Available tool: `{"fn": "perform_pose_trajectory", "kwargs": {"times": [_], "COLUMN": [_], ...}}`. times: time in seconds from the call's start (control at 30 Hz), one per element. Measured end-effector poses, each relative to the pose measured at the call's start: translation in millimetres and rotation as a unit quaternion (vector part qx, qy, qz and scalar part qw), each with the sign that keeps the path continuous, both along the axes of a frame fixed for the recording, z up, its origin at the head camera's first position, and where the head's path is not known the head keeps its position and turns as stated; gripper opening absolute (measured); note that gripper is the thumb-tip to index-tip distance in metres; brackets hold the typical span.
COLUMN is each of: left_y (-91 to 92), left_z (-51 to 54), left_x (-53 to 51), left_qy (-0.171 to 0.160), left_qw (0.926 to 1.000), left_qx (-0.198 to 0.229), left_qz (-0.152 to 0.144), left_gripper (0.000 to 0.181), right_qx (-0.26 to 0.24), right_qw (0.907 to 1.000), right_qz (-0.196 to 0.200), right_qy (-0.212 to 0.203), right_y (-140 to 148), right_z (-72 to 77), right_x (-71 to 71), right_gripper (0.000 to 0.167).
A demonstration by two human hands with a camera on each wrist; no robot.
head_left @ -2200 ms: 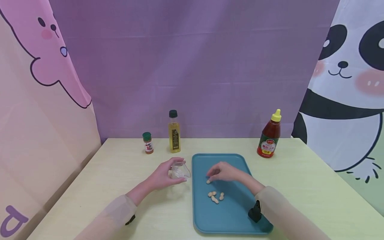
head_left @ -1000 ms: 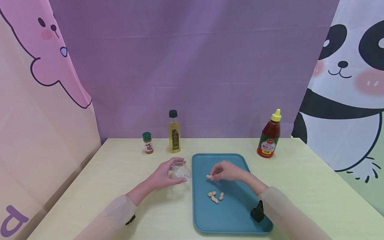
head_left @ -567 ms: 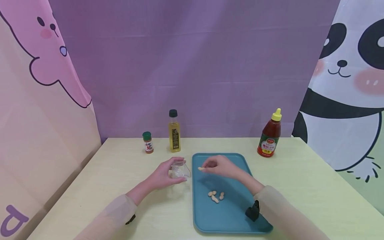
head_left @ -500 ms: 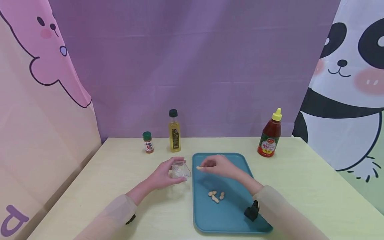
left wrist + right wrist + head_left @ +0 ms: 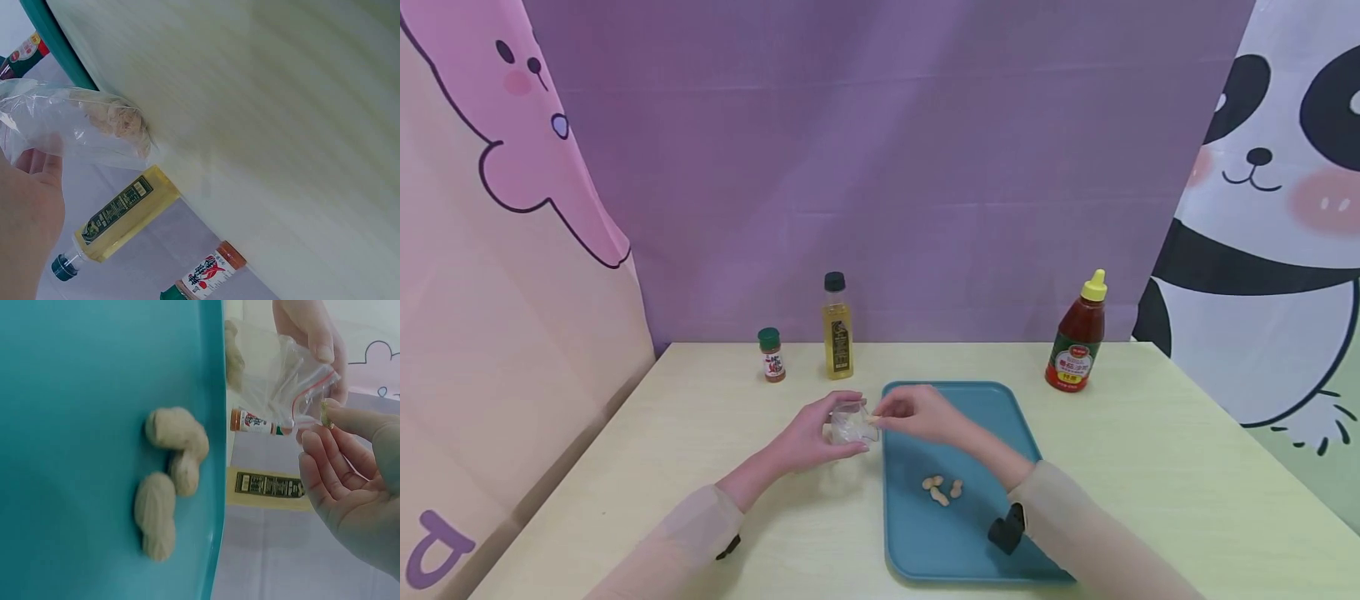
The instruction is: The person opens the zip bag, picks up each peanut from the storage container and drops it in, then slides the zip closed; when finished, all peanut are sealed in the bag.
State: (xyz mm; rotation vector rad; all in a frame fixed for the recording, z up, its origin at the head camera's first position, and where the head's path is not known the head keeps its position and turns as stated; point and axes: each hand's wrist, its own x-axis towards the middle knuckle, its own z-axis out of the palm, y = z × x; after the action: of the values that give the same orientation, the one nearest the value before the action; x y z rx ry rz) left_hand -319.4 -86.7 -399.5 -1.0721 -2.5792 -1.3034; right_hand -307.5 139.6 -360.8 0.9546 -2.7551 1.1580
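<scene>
A purple cloth [image 5: 887, 167] hangs behind a pale table [image 5: 1150, 450], where a blue tray [image 5: 947, 546] lies. Near the table's far edge, a sauce bottle [image 5: 1075, 346] stands to the tray's right and an oil bottle [image 5: 838, 340] to its left. Just left of the tray, the left hand [image 5: 812, 432] holds a bag [image 5: 852, 425] between thumb and fingers; the right hand [image 5: 925, 414] pinches 1 peanut [image 5: 325, 415] at the bag's mouth, though whether it touches the plastic cannot be told. A green-capped jar [image 5: 772, 360] stands left of the oil bottle. More peanuts [image 5: 122, 120] sit low in the bag, and a small cluster [image 5: 939, 497] of them lies on the tray.

The bag looks the likeliest source of trouble: a slackened left hold could let its limp mouth fold shut and block the peanut. A fumbled pinch could drop the peanut onto the tray rim or table; a tipped bag could spill its load.

The cloth is creased, the table faintly grained, the tray smooth with rounded corners and a raised rim. The sauce bottle tapers to a yellow nozzle; the oil bottle is slim and see-through. The bag is thin, glossy and crinkled, with a red line [image 5: 309, 389] along its mouth. The peanuts on the tray are tan, ridged and narrow-waisted.
</scene>
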Motion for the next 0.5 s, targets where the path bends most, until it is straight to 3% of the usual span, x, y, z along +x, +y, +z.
{"fn": "perform_pose_trajectory", "kwargs": {"times": [0.5], "left_y": [0.5], "left_z": [0.1], "left_x": [0.4], "left_qy": [-0.003], "left_qw": [0.9999], "left_qx": [-0.010], "left_qz": [0.007], "left_gripper": [0.070], "right_qx": [-0.001], "right_qw": [0.9997], "right_qz": [0.011], "right_qy": [0.022], "right_y": [-11.1], "right_z": [-3.1], "right_x": [-0.7], "right_gripper": [0.016]}}
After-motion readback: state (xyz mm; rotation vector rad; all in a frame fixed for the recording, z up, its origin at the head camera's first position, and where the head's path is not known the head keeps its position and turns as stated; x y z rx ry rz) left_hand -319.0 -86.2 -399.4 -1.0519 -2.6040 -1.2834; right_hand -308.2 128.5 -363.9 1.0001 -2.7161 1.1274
